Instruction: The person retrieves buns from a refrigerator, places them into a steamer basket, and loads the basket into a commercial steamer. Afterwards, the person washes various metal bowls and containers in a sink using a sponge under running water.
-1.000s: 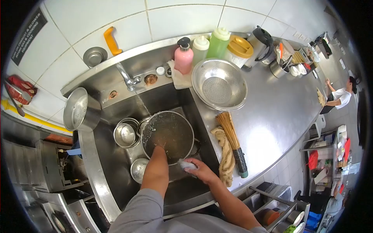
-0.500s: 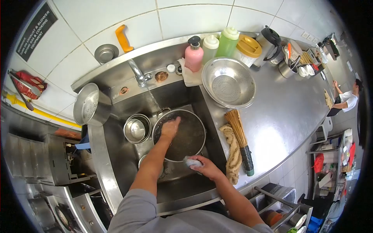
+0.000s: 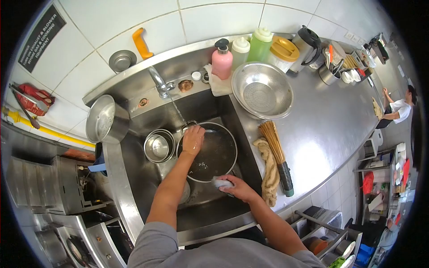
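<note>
In the sink (image 3: 138, 196) stands a large round metal pot (image 3: 236, 156) with dark water in it. My left hand (image 3: 193, 139) is at the pot's far left rim, beside its loop handle, with the fingers bent over the edge; the fingertips are hidden. Close by that hand, water runs from the faucet (image 3: 161, 85). My right hand (image 3: 239, 187) is closed around a grey-white scrubbing pad (image 3: 220, 182) just outside the near rim. Left of the pot, small nested metal pots (image 3: 158, 146) sit on the sink floor. Another round metal piece (image 3: 185, 193) is partly behind my left forearm.
A deep metal pot (image 3: 107, 119) rests on the sink's left ledge. On the right counter are a colander (image 3: 262, 91), a stick brush (image 3: 277, 154), a twisted cloth (image 3: 268, 174) and a pink pump bottle (image 3: 221, 62). Another person (image 3: 398, 109) stands far right.
My left hand has come up out of the water to the pot's far rim. The water in the pot shows ripples and highlights. My right hand still holds the pad near the same place.
</note>
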Demonstrator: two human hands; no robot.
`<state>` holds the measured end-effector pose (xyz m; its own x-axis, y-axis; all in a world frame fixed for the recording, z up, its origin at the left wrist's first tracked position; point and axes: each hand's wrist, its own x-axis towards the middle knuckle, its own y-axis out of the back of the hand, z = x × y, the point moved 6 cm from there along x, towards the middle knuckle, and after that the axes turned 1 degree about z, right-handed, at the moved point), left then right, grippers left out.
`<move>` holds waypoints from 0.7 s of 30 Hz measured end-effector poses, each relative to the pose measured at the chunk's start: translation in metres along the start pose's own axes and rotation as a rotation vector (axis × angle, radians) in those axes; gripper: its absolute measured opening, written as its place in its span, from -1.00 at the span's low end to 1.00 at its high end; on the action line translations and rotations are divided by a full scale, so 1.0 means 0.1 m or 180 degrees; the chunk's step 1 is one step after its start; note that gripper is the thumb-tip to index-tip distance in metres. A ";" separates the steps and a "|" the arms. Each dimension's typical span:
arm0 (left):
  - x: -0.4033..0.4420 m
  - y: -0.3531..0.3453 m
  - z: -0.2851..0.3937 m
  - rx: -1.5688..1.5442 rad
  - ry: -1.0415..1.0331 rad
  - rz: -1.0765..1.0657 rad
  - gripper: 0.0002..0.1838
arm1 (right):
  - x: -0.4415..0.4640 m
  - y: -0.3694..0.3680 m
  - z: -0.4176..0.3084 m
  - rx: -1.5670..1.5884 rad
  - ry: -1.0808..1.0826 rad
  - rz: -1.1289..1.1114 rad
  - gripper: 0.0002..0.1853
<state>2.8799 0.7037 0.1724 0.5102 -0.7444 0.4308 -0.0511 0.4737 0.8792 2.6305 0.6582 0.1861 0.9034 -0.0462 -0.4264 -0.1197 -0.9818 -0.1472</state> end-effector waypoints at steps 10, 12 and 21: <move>-0.12 0.15 0.05 -0.0065 0.0074 -0.0263 -0.79 | -0.05 0.01 -0.04 0.0171 -0.0058 0.0036 -0.55; -0.23 0.26 0.05 -0.0173 0.0131 -0.0178 -0.78 | -0.05 0.03 -0.02 0.0160 -0.0103 0.0059 -0.55; -0.19 1.14 -0.09 -0.0695 0.0840 0.0731 -0.81 | 0.06 0.05 -0.24 0.1029 0.0212 0.0404 -0.48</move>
<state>2.8726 0.7761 0.2631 0.7109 -0.4749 0.5187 -0.0204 0.7234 0.6901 2.6446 0.6490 0.2040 0.8965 -0.1864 -0.4019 -0.3473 -0.8590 -0.3761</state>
